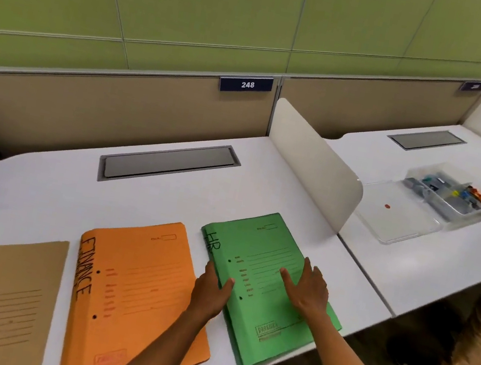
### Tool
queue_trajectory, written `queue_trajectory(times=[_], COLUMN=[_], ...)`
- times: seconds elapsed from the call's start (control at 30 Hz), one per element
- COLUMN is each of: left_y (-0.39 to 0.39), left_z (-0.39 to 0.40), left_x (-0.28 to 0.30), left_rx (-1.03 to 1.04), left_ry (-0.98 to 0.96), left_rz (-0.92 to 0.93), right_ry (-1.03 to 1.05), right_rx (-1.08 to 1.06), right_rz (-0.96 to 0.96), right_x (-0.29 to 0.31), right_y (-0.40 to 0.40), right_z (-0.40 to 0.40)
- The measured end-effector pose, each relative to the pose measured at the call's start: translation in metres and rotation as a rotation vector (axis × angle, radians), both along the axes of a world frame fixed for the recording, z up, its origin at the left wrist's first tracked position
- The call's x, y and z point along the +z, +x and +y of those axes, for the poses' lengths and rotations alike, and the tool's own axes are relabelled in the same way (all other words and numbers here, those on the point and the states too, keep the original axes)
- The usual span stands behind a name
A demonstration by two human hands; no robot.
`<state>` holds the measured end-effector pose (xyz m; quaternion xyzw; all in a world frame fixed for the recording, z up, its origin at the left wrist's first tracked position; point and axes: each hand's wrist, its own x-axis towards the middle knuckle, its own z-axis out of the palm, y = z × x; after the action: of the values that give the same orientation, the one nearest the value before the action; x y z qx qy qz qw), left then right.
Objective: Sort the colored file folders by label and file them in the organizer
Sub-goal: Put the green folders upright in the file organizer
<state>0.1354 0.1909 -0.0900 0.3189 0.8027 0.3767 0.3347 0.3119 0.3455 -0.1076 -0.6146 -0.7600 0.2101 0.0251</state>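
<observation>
Head view, green folder [271, 294] under both hands, left hand [211, 290] gripping its edge, right hand [307, 289] flat

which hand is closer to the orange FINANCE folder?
Left. The left hand grips the green HR folder's left edge, right beside the orange FINANCE folder. The right hand rests flat further right.
</observation>
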Motion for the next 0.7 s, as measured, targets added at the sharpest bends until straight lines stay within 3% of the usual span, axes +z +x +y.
queue_trajectory(times=[0.3, 0.47, 0.7], left_y=[0.037, 0.054, 0.075], left_z=[0.017, 0.021, 0.021], left_x=[0.004, 0.007, 0.017], left_rx=[0.244, 0.370, 0.524], left_ry=[-0.114, 0.038, 0.238], left_rz=[-0.157, -0.364, -0.396], right_ry=[0.045, 0.006, -0.176], right_rx=[0.035, -0.032, -0.133], right_rz=[0.035, 0.181, 0.421], right_x=[-0.005, -0.004, 0.002], right_y=[0.007, 0.014, 0.010], right_z=[0.023, 0.034, 0.036])
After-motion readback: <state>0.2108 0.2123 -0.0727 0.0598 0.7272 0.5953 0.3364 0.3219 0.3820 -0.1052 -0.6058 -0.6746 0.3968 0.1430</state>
